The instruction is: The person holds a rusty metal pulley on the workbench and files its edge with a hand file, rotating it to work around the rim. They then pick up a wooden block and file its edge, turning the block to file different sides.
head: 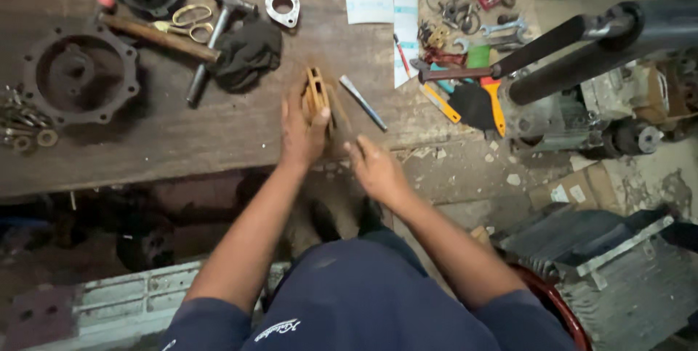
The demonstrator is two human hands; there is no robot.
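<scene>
My left hand grips a small tan slotted block and holds it upright on the dark wooden bench. My right hand rests just to the right of it at the bench's front edge, fingers curled, seemingly touching the base of the block; I cannot tell if it holds anything. A grey metal chisel lies on the bench just right of the block.
A hammer, a wooden-handled tool, a dark rag and scissors lie at the back. A round flanged casting sits left. Wrenches and small parts clutter the right; a black handle juts in.
</scene>
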